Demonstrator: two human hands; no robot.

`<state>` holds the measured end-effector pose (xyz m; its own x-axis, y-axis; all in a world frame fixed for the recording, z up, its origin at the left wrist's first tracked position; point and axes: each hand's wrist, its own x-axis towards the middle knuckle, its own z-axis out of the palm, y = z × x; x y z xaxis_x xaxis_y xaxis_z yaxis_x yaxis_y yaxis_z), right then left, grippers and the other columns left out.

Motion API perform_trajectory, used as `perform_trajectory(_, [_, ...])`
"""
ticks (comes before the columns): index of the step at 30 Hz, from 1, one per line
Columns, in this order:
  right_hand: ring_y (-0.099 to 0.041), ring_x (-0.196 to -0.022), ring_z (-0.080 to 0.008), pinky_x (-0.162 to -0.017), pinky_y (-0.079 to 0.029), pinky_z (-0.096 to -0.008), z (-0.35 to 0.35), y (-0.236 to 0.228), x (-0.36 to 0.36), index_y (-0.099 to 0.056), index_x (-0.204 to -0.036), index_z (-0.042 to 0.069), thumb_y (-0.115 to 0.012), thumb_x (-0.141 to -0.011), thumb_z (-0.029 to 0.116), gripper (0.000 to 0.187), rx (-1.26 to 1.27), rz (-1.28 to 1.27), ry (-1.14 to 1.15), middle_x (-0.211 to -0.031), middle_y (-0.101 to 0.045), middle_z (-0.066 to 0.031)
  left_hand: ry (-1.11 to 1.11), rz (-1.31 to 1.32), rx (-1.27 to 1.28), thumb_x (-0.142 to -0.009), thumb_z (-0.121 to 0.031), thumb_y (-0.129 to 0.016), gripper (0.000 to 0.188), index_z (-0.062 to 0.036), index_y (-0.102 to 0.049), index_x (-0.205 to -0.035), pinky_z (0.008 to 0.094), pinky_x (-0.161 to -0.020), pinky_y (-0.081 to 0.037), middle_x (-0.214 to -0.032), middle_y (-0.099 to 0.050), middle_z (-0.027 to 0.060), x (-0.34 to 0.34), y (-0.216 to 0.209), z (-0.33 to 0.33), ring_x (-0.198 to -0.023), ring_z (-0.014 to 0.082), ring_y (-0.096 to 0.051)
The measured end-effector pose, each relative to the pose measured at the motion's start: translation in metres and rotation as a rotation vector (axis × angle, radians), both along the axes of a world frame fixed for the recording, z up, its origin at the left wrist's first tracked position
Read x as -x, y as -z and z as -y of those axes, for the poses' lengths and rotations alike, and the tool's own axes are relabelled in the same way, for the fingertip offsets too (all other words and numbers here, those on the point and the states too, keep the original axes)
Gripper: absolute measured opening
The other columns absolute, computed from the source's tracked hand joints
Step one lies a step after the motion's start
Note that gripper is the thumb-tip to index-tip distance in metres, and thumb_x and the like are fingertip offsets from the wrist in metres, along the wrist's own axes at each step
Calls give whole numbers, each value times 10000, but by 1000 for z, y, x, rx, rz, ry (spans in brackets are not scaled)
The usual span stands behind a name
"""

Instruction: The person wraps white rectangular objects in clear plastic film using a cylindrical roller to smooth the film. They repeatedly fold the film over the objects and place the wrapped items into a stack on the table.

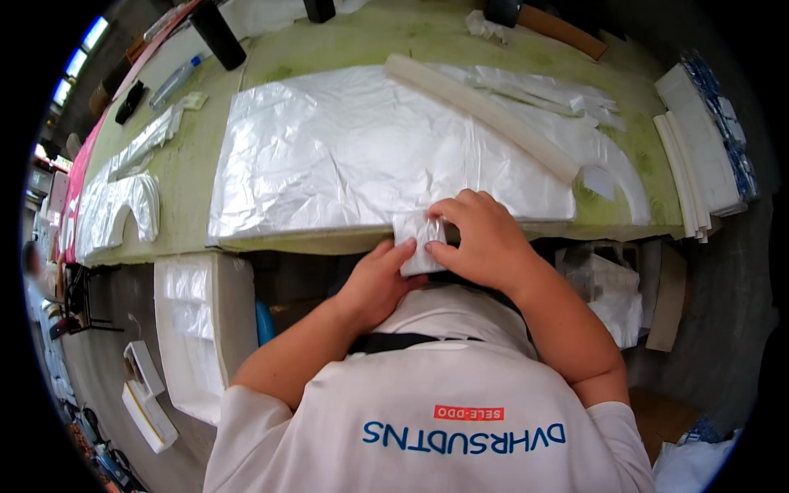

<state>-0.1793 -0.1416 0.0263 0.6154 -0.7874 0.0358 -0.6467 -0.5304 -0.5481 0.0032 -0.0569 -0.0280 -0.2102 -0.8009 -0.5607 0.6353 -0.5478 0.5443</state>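
Your left hand (376, 281) holds the small folded plastic packet (421, 238) at frame centre, thumb on top. Your right hand's (481, 238) thumb and forefinger curve, parted, at its right edge; whether they pinch, you can't tell. Slick film could slip off the green-topped table's (187, 215) near edge if your left thumb loosens.

Wears wht tee (427, 386) w/ short slvs (620, 431), blue lettering (464, 437), red patch (468, 412), blk waist band (411, 339).
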Motion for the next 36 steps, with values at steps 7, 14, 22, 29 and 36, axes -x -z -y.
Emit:
perform_trajectory(7, [-562,-842,-113,-754,-491,-272,-42,45,1,-636,-1110,46,-707,-896,68,227,-576,660,353,-978,-625,-27,-30,102,55,-1043,-132,-533,221,-60,-548,-1252,340,-951,-518,-1183,-638,65,11,5,-5,-1075,165,-629])
perform_trajectory(14, [-538,-778,-45,-705,-469,-211,-43,57,-9,-605,-1008,59,-655,-932,-6,111,-420,802,365,-882,-598,28,-326,265,483,-977,19,-604,152,-57,-577,-1105,303,-907,-516,-1267,-601,61,-8,28,-27,-1088,136,-603])
perform_trajectory(22, [-574,-886,-62,-806,-485,-219,-58,59,-26,-609,-1126,30,-619,-958,-35,180,-560,779,188,-1043,-643,-11,-296,521,323,-926,41,-631,119,-59,-666,-979,235,-779,-495,-956,-654,-22,-60,28,-64,-872,58,-590])
perform_trajectory(29, [-581,-909,-70,-823,-497,-222,-53,65,-17,-617,-1124,30,-595,-977,-28,160,-644,749,174,-1070,-662,-25,-927,1367,247,-887,-46,-618,108,-50,-707,-948,248,-758,-461,-882,-660,-1,-308,10,-151,-808,95,-568])
perform_trajectory(36, [-587,-907,-70,-821,-500,-225,-52,67,-24,-618,-1108,31,-594,-981,-24,140,-731,742,107,-1050,-659,-25,-636,1500,-311,-859,-104,-628,144,-50,-725,-951,270,-704,-490,-839,-673,11,-402,61,-243,-768,123,-618])
